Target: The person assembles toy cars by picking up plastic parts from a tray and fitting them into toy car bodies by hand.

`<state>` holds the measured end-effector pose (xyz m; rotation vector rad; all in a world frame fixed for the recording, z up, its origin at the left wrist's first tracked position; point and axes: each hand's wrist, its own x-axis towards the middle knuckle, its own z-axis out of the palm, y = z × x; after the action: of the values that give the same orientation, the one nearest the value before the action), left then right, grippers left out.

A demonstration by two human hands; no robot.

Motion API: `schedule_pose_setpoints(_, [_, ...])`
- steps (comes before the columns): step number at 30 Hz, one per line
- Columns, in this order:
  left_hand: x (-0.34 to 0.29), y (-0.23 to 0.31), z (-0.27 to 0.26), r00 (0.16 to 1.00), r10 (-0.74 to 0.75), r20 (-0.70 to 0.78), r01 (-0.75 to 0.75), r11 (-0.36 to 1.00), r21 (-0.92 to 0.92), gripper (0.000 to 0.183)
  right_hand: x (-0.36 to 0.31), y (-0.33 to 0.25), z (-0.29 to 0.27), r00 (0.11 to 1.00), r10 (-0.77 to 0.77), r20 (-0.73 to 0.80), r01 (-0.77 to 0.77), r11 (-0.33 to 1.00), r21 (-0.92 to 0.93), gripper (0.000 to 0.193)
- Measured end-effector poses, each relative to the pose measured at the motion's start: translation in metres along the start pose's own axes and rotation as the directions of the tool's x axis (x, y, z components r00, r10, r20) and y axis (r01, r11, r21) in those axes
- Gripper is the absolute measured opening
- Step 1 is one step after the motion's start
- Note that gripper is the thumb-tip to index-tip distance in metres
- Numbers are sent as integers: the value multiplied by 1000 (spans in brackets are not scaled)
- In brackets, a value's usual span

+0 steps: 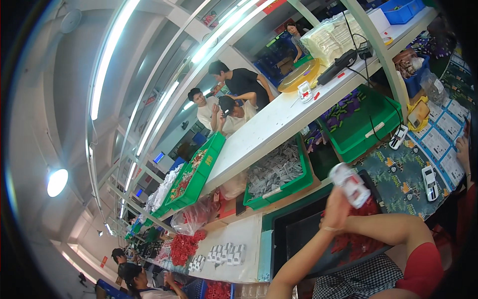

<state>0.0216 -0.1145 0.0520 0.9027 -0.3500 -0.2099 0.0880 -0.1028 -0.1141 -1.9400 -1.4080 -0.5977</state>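
Note:
My left hand (pixel 336 207) is closed around a white toy car body (pixel 350 184) with red patches, lifted above a black tray (pixel 294 234); motion blurs it slightly. My right forearm (pixel 388 226) comes in from the right and crosses behind my left wrist. The right hand itself is mostly hidden there, close to the red plastic parts (pixel 356 246) in the tray, so its fingers cannot be made out. Two white toy cars, one nearer (pixel 429 183) and one farther (pixel 398 137), rest on the dark patterned mat (pixel 383 167).
Several white car bodies (pixel 226 254) stand on a white board beside red parts (pixel 186 247). A green bin (pixel 271 193) of grey-white pieces sits under the white shelf (pixel 244 144). Another green bin (pixel 361 132) is farther right. A co-worker's hand (pixel 463 152) rests near printed sheets (pixel 438 139).

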Motion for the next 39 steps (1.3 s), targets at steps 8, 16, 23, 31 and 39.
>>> schedule_pose_setpoints(8, [-66, 71, -131, 824, 414, -387, -207, 856, 475, 45, 36, -42, -125, 812, 565, -144, -481, 789, 382, 16])
schedule_pose_setpoints(16, [-68, 24, -132, 940, 214, -265, -11, 798, 603, 42, 39, -69, -116, 976, 119, -181, -130, 990, -47, 15])
schedule_pose_setpoints(23, [-69, 17, -135, 909, -5, -416, 86, 980, 177, 42, 40, -76, -117, 991, 84, -102, -107, 965, -240, 15])
schedule_pose_setpoints(31, [-69, 14, -129, 900, -19, -435, 100, 981, 165, 41, 38, -74, -113, 988, 107, -109, -127, 973, -195, 10])
schedule_pose_setpoints(39, [-78, 12, -119, 904, -36, -427, 123, 977, 177, 40, 33, -80, -114, 983, 78, -165, -118, 961, -251, 10])
